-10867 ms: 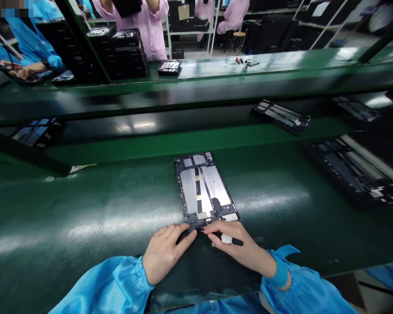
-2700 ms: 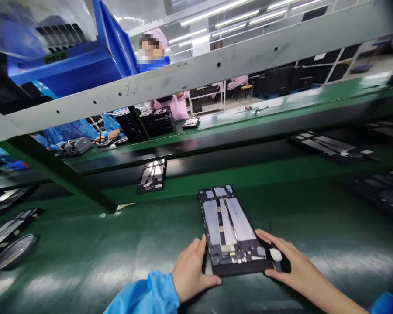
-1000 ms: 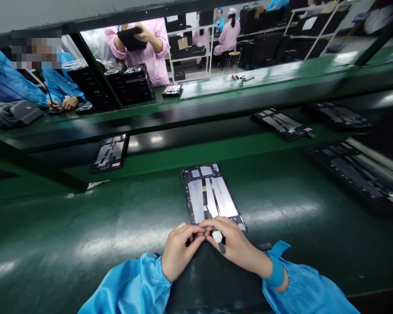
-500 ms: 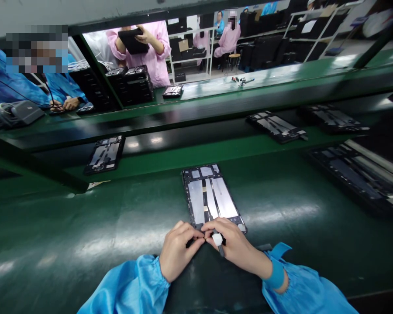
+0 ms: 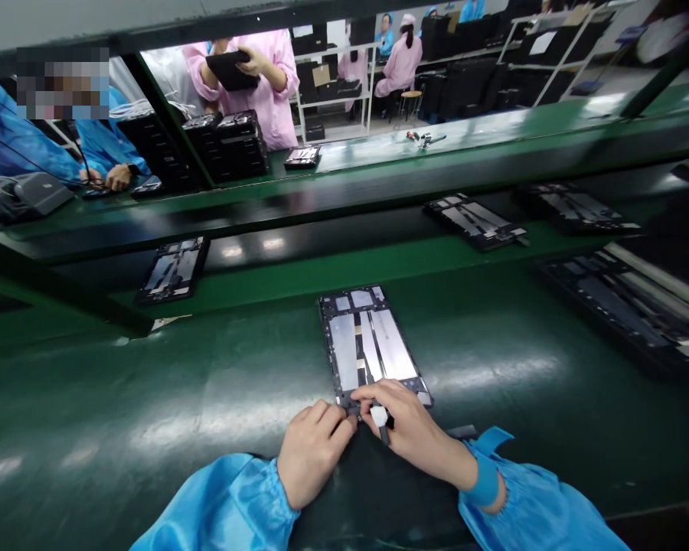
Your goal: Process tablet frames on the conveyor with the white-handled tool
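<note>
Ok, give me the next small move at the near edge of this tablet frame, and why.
Probably draw the black-and-white tool slowly along the near edge of the tablet frame. The right hand holds the tool right at that edge, and the left hand rests against the edge beside it, seemingly steadying the frame.

Bright blue gathered sleeves (image 5: 218, 501), blue wristband (image 5: 485, 482), bare fingers (image 5: 367, 392)
</note>
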A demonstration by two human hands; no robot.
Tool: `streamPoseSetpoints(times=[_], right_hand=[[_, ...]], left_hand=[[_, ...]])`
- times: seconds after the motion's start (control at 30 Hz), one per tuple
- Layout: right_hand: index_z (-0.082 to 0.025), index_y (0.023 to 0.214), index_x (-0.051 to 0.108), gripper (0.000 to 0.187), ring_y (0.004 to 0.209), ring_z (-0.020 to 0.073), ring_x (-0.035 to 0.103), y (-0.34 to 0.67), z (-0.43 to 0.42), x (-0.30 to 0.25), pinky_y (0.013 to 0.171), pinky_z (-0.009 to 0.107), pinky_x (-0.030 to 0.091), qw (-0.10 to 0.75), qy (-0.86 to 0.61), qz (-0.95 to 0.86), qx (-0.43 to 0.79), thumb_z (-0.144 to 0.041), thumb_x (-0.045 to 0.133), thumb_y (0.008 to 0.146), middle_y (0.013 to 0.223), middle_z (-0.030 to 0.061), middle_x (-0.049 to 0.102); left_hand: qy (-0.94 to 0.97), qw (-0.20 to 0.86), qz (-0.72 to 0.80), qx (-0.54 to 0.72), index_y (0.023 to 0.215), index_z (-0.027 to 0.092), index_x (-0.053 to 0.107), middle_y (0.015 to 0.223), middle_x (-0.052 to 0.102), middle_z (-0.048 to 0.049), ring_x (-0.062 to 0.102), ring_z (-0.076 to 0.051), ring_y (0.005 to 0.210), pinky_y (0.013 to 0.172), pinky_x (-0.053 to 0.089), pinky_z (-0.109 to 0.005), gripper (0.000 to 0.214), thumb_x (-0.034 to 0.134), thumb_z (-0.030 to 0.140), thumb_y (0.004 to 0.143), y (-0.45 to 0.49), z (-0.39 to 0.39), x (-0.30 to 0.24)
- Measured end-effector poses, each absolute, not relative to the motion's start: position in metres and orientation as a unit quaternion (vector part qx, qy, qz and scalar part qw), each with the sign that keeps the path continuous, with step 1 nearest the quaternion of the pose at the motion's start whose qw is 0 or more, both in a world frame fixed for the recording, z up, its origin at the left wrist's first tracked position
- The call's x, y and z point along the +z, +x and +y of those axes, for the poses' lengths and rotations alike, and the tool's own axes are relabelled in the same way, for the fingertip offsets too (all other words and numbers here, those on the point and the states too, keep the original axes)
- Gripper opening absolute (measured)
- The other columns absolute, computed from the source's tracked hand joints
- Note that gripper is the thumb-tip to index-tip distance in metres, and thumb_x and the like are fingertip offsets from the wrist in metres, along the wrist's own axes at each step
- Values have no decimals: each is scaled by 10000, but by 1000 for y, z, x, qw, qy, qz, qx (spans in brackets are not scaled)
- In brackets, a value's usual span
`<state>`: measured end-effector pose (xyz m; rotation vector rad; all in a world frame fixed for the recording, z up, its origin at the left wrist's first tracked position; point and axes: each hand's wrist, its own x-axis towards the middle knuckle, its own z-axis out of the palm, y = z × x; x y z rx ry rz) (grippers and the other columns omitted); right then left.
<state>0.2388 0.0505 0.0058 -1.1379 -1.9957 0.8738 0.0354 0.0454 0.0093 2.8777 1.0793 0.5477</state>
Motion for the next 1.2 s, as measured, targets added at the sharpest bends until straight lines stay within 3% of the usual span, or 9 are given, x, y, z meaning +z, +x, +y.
streamPoseSetpoints(times=[0.1,0.2,0.37,0.7,0.83,1.0,1.2], right_hand=[[-220,1088,609,311,855,228,608,237,49,2,773,359,478,340,-441,-766,322,-33,523,855,885,48,657],[-222,1109,608,344,864,229,602,237,49,1,782,362,479,334,-444,-764,327,-17,531,844,902,49,658],[-219,1115,606,382,856,229,596,239,49,2,765,360,476,325,-444,-762,341,12,518,824,886,41,657],[-227,1113,624,367,851,234,621,239,50,4,766,369,497,321,-448,-763,337,-12,512,838,870,45,688],[-244,1134,637,234,820,216,650,248,47,12,770,355,512,361,-448,-732,365,-176,552,926,858,35,708],[-228,1277,599,351,574,132,599,264,34,17,600,272,544,386,-473,-630,480,-359,402,1017,731,5,621],[-186,1019,636,220,524,118,582,258,27,12,496,230,533,358,-491,-601,519,-350,501,963,707,4,623]], left_hand=[[942,-67,299,138,1206,107,568,1036,645,-101,547,-206,823,652,426,-315,323,314,113,1007,26,41,10],[943,-51,302,127,1297,110,517,1148,626,-116,556,-206,890,717,457,-317,343,337,120,1006,17,41,7],[944,-17,300,136,1293,197,531,1180,615,-91,555,-187,886,764,479,-313,343,321,159,1024,10,46,4],[954,-36,282,98,1346,232,493,1163,609,-95,558,-191,877,714,482,-310,401,268,156,1023,12,48,5],[950,-26,300,85,1358,224,485,1188,593,-110,561,-194,892,730,491,-315,407,276,148,1018,14,45,3],[940,7,324,110,1317,195,511,1174,582,-128,573,-215,900,733,512,-347,381,299,138,1006,18,41,0],[932,24,338,124,1323,214,505,1179,575,-126,582,-219,941,757,517,-346,356,364,165,999,19,39,-2]])
